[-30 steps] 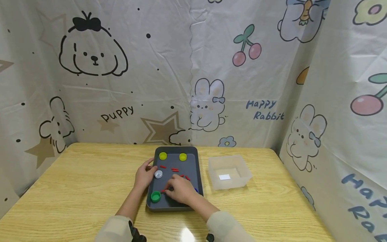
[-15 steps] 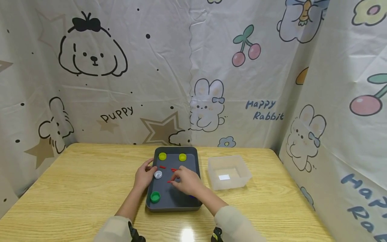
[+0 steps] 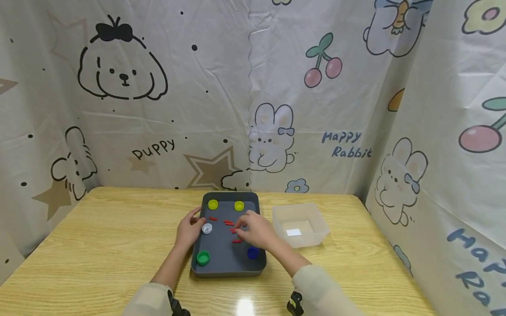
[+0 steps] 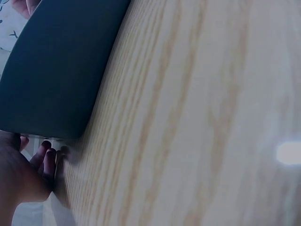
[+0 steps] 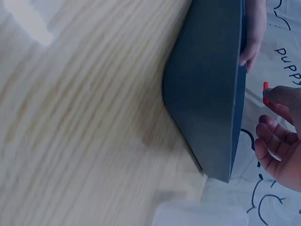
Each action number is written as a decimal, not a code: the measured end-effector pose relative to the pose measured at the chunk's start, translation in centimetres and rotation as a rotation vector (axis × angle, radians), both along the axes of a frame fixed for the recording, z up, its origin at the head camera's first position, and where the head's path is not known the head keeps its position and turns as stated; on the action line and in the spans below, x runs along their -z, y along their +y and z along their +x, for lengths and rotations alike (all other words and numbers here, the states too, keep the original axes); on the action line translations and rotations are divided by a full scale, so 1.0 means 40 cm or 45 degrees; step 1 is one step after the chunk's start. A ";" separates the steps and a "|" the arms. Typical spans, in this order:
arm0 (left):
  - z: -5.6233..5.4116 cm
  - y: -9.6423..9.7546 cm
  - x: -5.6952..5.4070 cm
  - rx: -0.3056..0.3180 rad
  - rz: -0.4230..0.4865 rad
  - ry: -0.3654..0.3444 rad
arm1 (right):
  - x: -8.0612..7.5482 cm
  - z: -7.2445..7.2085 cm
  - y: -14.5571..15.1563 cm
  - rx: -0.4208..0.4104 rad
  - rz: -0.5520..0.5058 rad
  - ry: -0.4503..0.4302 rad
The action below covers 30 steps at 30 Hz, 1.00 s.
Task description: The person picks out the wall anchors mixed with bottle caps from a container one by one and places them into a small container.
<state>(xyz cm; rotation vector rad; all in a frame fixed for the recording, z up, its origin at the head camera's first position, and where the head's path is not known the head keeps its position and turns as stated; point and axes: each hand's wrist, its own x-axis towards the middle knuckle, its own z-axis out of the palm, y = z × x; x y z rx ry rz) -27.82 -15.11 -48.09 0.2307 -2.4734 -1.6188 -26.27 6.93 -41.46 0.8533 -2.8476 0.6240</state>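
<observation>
A dark grey tray (image 3: pixel 227 274) lies on the table. My left hand (image 3: pixel 189 229) holds its left side, thumb over the rim, fingers along the outside; the left wrist view shows that hand (image 4: pixel 23 174) against the tray wall. Above the tray's right half, my right hand (image 3: pixel 256 229) pinches a small red stick (image 5: pixel 265 92) between thumb and index finger, other fingers loosely bent. Several red sticks (image 3: pixel 236 241) lie about the tray's middle. Two yellow cups (image 3: pixel 212 204) stand at the far end, a clear cup (image 3: pixel 207 228) by the left thumb, a green cup (image 3: pixel 203 257) near left and a blue cup (image 3: pixel 253 253) near right.
To the tray's right stands a translucent plastic box (image 3: pixel 300 224) with a white label. A printed curtain (image 3: pixel 221 96) hangs behind the wooden table (image 3: pixel 110 245) and along both sides.
My right hand, pinching a red stick, has moved from beside the green cup up and right over the tray, uncovering the blue cup and a red stick. The left hand stays on the tray.
</observation>
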 end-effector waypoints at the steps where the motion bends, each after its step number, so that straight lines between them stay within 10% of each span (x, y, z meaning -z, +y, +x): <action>1: 0.001 0.000 0.000 0.000 -0.002 0.004 | -0.003 -0.001 0.005 0.006 -0.003 -0.004; 30: -0.005 0.000 0.002 0.006 -0.016 -0.070 | -0.065 -0.049 0.149 0.220 -0.069 0.001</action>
